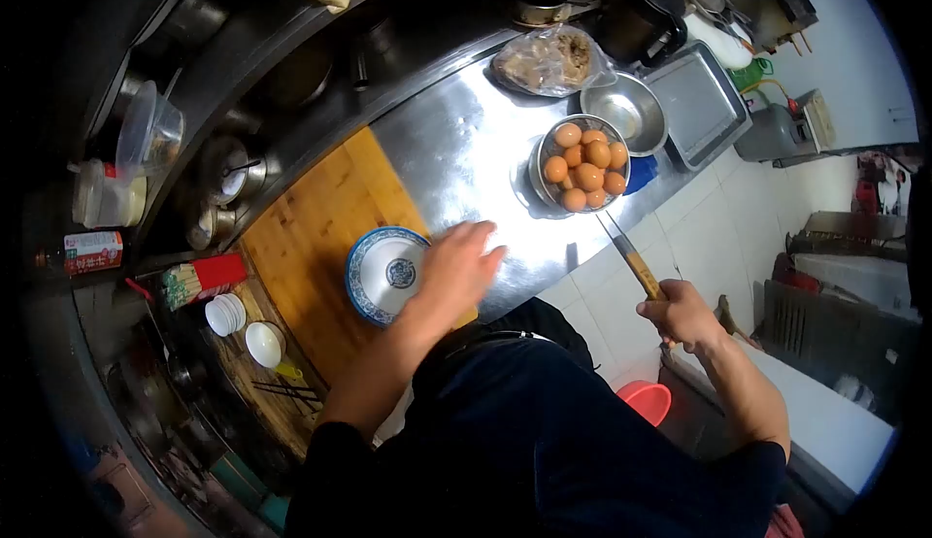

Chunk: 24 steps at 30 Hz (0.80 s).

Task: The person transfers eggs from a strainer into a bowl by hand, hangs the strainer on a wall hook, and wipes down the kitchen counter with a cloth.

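Note:
My right hand (684,317) is closed around the wooden handle (641,274) of a strainer (537,167). Several brown eggs (587,177) are heaped in its round basket, over the steel counter; I cannot tell whether the basket rests on something. My left hand (461,268) is empty with its fingers apart, just right of a white bowl (374,281) with a blue patterned rim. That bowl sits on a wooden cutting board (316,213), and my left wrist covers part of its right side.
Beyond the eggs are a steel bowl (646,116), a metal tray (697,101) and a plastic bag of food (553,60) on the steel counter (427,135). At left stand small white bowls (264,344) and chopsticks in a red holder (216,274). A red basin (646,402) is below.

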Each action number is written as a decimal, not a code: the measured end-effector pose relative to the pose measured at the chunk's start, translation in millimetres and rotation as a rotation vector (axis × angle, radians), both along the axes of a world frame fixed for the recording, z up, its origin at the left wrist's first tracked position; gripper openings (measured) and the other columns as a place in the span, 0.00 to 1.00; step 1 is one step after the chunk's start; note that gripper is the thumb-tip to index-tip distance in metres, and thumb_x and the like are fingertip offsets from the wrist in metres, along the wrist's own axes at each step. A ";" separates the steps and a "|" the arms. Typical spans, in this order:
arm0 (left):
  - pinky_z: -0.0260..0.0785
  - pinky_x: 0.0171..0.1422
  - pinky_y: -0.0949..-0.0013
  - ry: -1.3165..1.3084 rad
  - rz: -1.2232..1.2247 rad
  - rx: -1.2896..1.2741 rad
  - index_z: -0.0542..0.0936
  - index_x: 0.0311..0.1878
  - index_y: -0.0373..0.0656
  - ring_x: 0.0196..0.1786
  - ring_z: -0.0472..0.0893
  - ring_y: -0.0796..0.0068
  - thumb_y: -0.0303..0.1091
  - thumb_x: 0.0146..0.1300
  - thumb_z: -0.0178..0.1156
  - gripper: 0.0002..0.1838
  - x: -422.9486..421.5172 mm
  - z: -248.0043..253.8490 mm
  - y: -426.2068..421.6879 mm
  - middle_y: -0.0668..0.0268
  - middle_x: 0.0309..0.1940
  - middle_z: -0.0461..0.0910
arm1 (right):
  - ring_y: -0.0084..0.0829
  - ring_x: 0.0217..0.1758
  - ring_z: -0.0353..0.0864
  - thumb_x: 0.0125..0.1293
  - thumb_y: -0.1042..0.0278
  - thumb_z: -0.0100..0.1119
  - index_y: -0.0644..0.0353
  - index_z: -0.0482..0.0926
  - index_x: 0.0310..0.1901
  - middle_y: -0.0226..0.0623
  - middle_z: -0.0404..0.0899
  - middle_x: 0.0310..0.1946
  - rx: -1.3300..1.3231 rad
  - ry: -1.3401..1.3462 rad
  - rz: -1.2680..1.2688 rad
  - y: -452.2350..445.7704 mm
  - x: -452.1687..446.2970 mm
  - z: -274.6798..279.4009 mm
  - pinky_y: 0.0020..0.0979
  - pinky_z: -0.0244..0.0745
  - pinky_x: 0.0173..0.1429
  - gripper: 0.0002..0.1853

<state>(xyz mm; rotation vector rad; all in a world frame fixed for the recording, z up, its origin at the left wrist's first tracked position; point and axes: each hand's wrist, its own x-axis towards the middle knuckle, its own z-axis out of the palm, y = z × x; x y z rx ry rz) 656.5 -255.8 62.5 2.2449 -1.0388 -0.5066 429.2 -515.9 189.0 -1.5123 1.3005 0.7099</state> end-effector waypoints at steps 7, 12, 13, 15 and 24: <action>0.83 0.55 0.50 -0.133 -0.156 0.006 0.79 0.54 0.40 0.57 0.84 0.50 0.41 0.64 0.77 0.23 -30.2 -8.5 -128.6 0.54 0.51 0.82 | 0.24 0.14 0.72 0.74 0.61 0.73 0.65 0.80 0.43 0.32 0.74 0.19 0.022 -0.061 -0.011 -2.1 -20.4 -20.0 0.32 0.57 0.15 0.15; 0.84 0.55 0.50 -0.280 -0.141 0.075 0.76 0.50 0.40 0.57 0.84 0.48 0.36 0.61 0.78 0.22 -27.3 -32.7 -147.7 0.53 0.50 0.82 | 0.25 0.15 0.72 0.74 0.65 0.74 0.69 0.79 0.45 0.32 0.74 0.19 0.042 -0.132 -0.033 0.6 -17.8 -16.7 0.33 0.63 0.17 0.15; 0.84 0.55 0.50 -0.281 -0.147 0.073 0.76 0.50 0.40 0.57 0.84 0.48 0.36 0.61 0.78 0.22 -25.3 -31.4 -148.3 0.53 0.50 0.82 | 0.25 0.15 0.72 0.74 0.65 0.74 0.69 0.79 0.45 0.32 0.74 0.19 0.040 -0.133 -0.039 0.0 -17.5 -16.3 0.33 0.63 0.17 0.15; 0.86 0.56 0.53 -0.262 -0.189 0.137 0.76 0.49 0.39 0.57 0.85 0.48 0.26 0.65 0.66 0.12 -21.4 -29.5 -147.9 0.52 0.48 0.84 | 0.25 0.16 0.73 0.73 0.67 0.74 0.71 0.79 0.45 0.32 0.73 0.20 0.052 -0.131 -0.024 -2.1 -18.0 -17.0 0.33 0.66 0.19 0.15; 0.84 0.54 0.60 0.764 -0.088 -0.221 0.77 0.66 0.41 0.54 0.89 0.60 0.26 0.70 0.70 0.23 6.7 -4.2 -114.8 0.54 0.54 0.86 | 0.25 0.17 0.74 0.74 0.65 0.74 0.72 0.80 0.47 0.32 0.73 0.21 0.056 -0.111 0.006 -10.6 -9.1 -5.8 0.32 0.69 0.19 0.17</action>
